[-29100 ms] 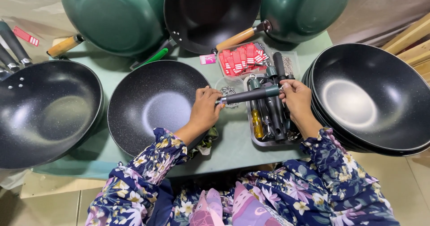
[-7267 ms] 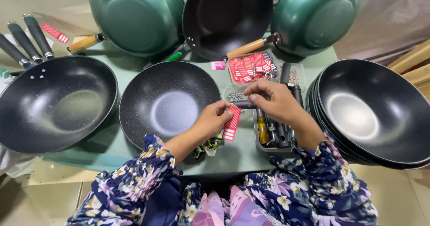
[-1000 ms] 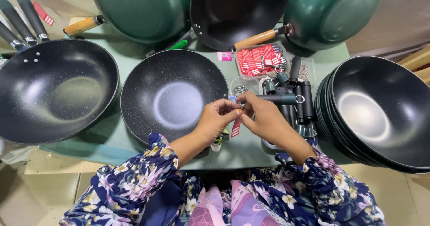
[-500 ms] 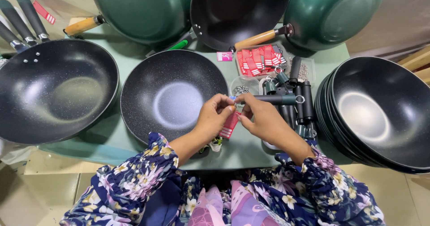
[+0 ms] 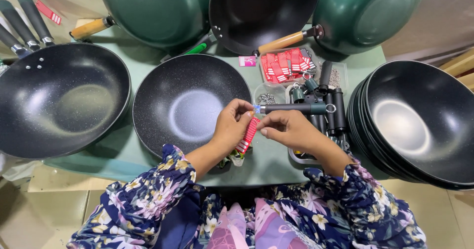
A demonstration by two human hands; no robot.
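Hands meet at the middle of the green surface [image 5: 148,71], just in front of the person. The left hand [image 5: 232,128] has its grip pinched shut on a red tag [image 5: 248,134] with white stripes, which hangs down between the two hands. The right hand [image 5: 289,129] has its grip closed on the near end of a black pan handle [image 5: 295,108], and that handle lies flat, pointing to the right. Both hands touch at the fingertips, right where the tag meets the handle's tip. Just behind the right hand sits a small tray [image 5: 296,156] full of more black handles [image 5: 332,105], all packed close together. Behind that is a clear box [image 5: 288,66] holding a bunch of red tags. A little clear tub [image 5: 269,95] beside it holds small metal bits, too tiny to tell apart. A speckled black pan [image 5: 190,105] lies next to the left hand, with nothing in it. A stack of black pans [image 5: 419,123] sits on the right, and a big black pan [image 5: 57,101] is on the left. Green pans [image 5: 153,9] lean at the back.
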